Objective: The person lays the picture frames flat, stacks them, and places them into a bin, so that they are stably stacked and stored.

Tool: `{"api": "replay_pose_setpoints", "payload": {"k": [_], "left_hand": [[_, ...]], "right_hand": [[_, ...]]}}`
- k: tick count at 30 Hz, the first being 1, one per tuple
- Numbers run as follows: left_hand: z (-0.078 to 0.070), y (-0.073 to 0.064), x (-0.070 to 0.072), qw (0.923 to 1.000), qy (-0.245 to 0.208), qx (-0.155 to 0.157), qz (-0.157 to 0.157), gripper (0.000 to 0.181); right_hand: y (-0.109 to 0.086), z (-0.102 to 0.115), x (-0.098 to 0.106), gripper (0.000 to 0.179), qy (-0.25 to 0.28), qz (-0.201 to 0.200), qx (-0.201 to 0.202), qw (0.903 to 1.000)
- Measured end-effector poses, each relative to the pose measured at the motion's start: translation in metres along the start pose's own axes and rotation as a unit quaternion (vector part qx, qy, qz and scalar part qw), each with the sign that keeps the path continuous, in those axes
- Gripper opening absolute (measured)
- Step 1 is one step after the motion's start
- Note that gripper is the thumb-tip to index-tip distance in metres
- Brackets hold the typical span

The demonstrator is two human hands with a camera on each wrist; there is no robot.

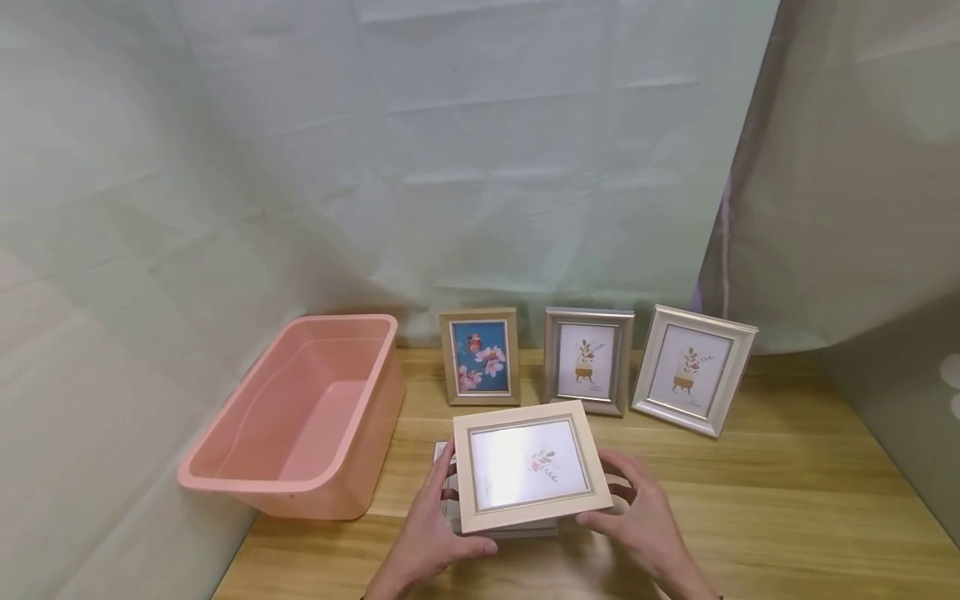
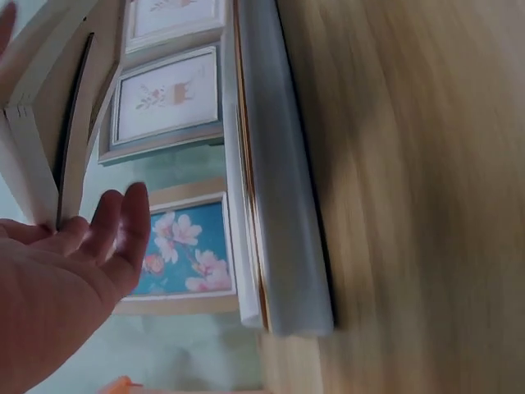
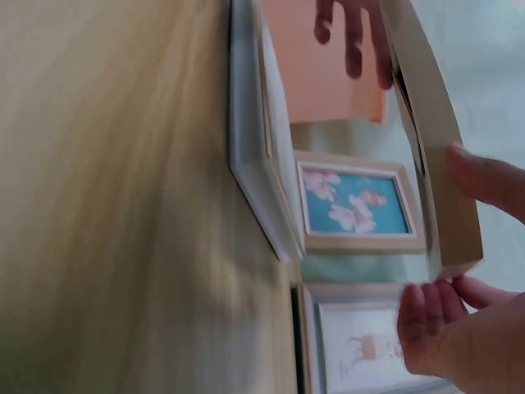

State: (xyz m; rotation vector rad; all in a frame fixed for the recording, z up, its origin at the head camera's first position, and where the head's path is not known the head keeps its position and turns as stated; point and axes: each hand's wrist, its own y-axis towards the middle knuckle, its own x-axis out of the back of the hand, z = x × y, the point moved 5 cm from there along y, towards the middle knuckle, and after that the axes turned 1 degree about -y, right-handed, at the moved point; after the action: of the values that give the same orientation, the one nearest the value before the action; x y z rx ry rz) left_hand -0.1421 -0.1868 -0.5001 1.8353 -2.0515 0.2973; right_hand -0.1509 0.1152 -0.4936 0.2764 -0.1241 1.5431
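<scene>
A cream picture frame [image 1: 532, 467] with a plant print is held level by both hands, its print facing up and glare across its glass. My left hand [image 1: 438, 533] grips its left edge, thumb at the front corner and fingers along the side and beneath. On the right edge, my right hand [image 1: 637, 517] holds the frame between thumb and fingers. Under it a pale silver-grey frame [image 2: 283, 172] lies flat on the table, mostly hidden by the held frame in the head view. The wrist views show a gap between the two.
Three frames stand along the back: a gold one with a blossom picture [image 1: 481, 357], a silver-brown one [image 1: 588, 360] and a tilted silver one [image 1: 694, 370]. A pink plastic tub [image 1: 382, 425] stands at left on the wooden table [image 1: 795, 500]. Pale cloth [image 1: 525, 167] hangs behind.
</scene>
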Motion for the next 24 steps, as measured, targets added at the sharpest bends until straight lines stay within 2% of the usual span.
{"api": "replay_pose_setpoints", "payload": {"k": [5, 10, 14, 20, 24], "left_hand": [[0.001, 0.003, 0.002, 0.9971, 0.073, -0.008, -0.016, 0.149], [0.008, 0.006, 0.007, 0.9906, 0.135, -0.003, -0.023, 0.147], [0.016, 0.006, 0.010, 0.9891, 0.146, 0.013, -0.014, 0.149], [0.028, 0.006, 0.013, 0.9897, 0.135, 0.046, -0.003, 0.151], [0.033, 0.007, 0.016, 0.9897, 0.133, 0.054, 0.001, 0.150]], "right_hand": [[-0.001, 0.001, -0.012, 0.091, 0.009, -0.020, 0.030, 0.9993], [0.002, -0.003, -0.022, 0.090, 0.014, -0.013, 0.010, 0.9998], [0.004, -0.009, -0.028, 0.088, 0.014, -0.003, -0.015, 0.9998], [0.008, -0.016, -0.038, 0.084, 0.024, 0.014, -0.029, 0.9992], [0.011, -0.023, -0.045, 0.083, 0.038, 0.036, -0.045, 0.9976]]}}
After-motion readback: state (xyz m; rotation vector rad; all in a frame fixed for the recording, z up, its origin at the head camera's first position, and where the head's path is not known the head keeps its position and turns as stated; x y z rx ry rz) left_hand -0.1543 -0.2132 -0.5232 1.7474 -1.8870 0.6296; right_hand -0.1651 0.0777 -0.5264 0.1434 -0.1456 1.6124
